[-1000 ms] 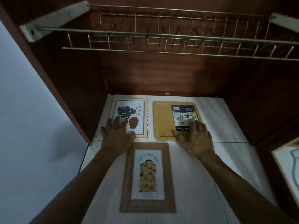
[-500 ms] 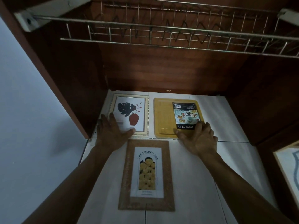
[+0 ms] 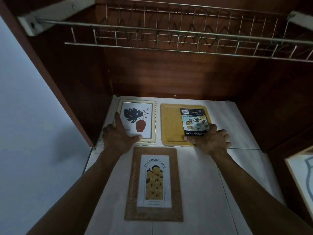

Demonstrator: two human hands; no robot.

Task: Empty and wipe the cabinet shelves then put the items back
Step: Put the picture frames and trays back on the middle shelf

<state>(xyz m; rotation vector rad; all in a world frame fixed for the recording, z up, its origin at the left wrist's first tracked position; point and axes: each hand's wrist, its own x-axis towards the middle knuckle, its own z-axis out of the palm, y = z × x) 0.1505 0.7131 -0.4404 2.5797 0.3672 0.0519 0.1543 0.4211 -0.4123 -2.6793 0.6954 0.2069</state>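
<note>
Cabinet shelf (image 3: 228,119), white-surfaced between dark wooden walls, holds three flat items beneath a wire rack (image 3: 169,31). A leaf print (image 3: 140,116) in a pale frame lies at the back left. Just beside it on the right lies a yellow food tray (image 3: 171,122) with a label (image 3: 194,121). A cork-framed print (image 3: 154,184) lies nearer, in front of both.

The left hand (image 3: 116,138) is spread over the leaf print's near left corner, forefinger straight along its left side, thumb across the bottom edge. The right hand (image 3: 211,141) sits at the tray's near right corner, thumb on the label's lower edge. Its other fingers are bent, and I cannot tell whether they grip. Another framed picture (image 3: 301,170) shows at the right edge.
</note>
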